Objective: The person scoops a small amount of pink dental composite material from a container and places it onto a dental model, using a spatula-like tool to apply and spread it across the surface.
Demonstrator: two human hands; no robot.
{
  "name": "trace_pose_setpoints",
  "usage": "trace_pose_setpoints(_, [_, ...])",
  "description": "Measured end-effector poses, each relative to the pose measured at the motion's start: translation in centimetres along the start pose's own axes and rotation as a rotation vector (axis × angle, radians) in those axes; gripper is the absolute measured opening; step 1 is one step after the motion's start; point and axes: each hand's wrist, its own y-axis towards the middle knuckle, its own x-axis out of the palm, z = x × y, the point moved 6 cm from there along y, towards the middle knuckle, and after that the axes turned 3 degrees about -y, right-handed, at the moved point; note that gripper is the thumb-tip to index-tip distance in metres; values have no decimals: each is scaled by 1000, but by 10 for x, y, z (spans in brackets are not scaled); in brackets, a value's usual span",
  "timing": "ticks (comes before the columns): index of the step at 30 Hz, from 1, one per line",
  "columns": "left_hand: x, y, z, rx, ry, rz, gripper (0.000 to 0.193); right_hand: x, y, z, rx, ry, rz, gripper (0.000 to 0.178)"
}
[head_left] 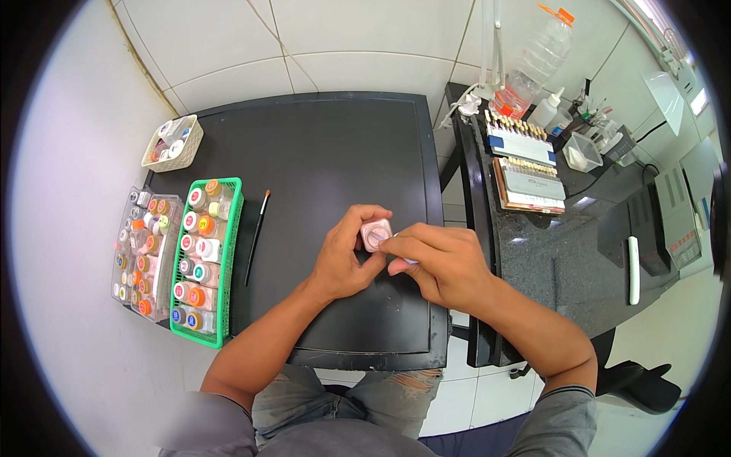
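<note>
Over the black table [335, 152], my left hand [344, 255] is closed around a small square bottle [373, 227] of pale pink material, its round mouth toward me. The fingers of my right hand [449, 263] are pinched together right at that mouth. A small pale lavender piece [411, 261] shows under the right fingers; most of what they hold is hidden. To the left of my hands lies a thin black brush [256, 240] with an orange-brown tip, touched by neither hand.
At left stand a green basket [236, 228] and a clear plastic tray [173, 259] of capped bottles, with a cream basket [190, 152] behind. On the dark stone counter [533, 282] at right are tooth shade guides [525, 145], a large plastic bottle [537, 61] and a white stick [633, 270].
</note>
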Motion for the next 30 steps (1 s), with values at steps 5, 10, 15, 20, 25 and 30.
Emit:
trace_pose_setpoints(5, [-1, 2, 6, 155, 112, 22, 56, -2, 0, 0, 10, -26, -76, 23])
trace_pose_setpoints(10, [0, 2, 2, 67, 101, -16, 63, -4, 1, 1, 50, -26, 1, 21])
trace_pose_setpoints(15, [3, -2, -14, -8, -56, -9, 76, 1, -5, 6, 23, 94, -52, 23])
trace_pose_setpoints(20, [5, -3, -16, 77, -69, 57, 66, -4, -4, 6, 15, 2, -4, 25])
trace_pose_setpoints(25, [-1, -1, -19, 81, 27, 2, 79, -5, -1, 3, 25, -31, 18, 25])
trace_pose_setpoints(30, [-3, 2, -12, 149, 116, 2, 74, -2, -1, 3, 14, 36, 1, 21])
